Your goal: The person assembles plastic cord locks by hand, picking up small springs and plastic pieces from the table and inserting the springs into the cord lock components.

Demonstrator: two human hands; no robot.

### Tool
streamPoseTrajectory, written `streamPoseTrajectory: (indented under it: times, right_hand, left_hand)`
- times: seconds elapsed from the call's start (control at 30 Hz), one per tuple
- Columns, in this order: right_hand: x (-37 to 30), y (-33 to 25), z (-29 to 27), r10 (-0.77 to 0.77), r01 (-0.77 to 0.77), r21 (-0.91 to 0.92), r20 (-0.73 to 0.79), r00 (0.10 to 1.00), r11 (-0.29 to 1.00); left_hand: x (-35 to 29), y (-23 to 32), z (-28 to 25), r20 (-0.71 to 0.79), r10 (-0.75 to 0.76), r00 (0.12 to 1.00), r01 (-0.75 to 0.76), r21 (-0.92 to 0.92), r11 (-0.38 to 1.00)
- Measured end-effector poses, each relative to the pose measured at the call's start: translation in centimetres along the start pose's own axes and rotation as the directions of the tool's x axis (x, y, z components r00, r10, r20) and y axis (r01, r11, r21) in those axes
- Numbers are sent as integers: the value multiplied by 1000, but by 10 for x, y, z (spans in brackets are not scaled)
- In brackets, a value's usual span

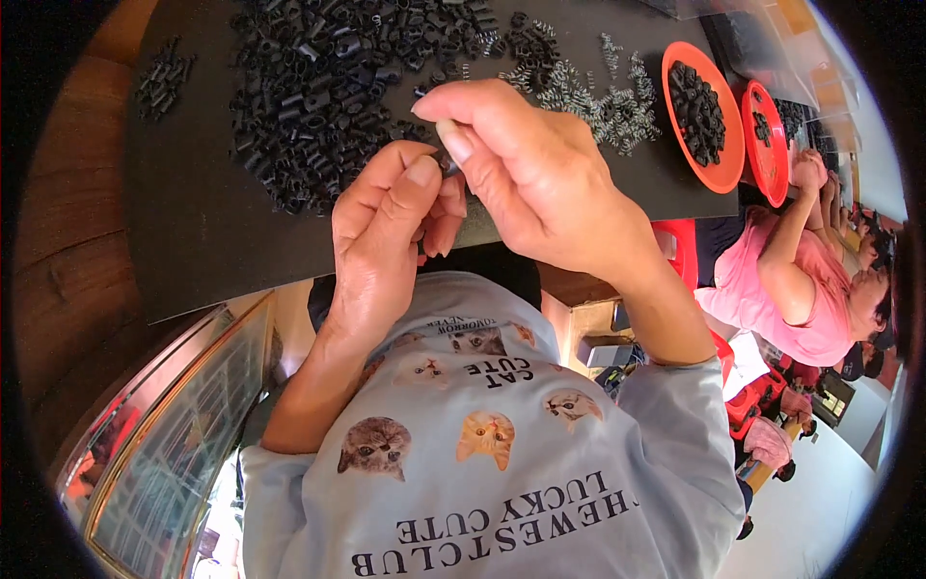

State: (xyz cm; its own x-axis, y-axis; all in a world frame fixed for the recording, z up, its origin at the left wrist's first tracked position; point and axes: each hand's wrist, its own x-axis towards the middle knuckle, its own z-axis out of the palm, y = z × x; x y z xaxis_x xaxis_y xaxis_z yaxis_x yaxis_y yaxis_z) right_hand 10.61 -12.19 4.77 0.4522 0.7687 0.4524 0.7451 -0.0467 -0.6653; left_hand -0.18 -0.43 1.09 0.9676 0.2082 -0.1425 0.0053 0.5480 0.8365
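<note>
Close together over the table's near edge, both my hands are closed with bent fingers. My left hand (386, 212) grips a small black plastic part (448, 164) between thumb and fingers, mostly covered by them. Just above it, my right hand (531, 169) pinches thumb and index finger together; what lies between those fingertips is too small or hidden to name. Beyond my left hand spreads a big pile of small black tubular plastic parts (309, 106). Small metal coil springs (603, 111) lie loose beyond my right hand.
The dark tabletop (193, 232) carries a small group of dark parts (166, 77) at far left. On the right stand an orange plate (721, 179) of black parts and a red plate (775, 183) with a few pieces. A person in pink (801, 280) sits farther right.
</note>
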Motion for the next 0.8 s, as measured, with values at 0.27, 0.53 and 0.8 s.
streamPoseTrajectory:
  times: [0.27,0.53,0.8]
  right_hand:
    - [-1,-5,-1,173,-179,149,56,983,972]
    - [-13,-7,13,104,-77,236,-104,989,969]
    - [-11,32,-79,276,-305,-293,-137,951,906]
  left_hand:
    - [-6,2,3,-38,-15,999,13,-59,998]
    - [-6,1,2,-19,6,1000,-6,-34,999]
    - [-3,-4,-2,64,18,998,-20,25,999]
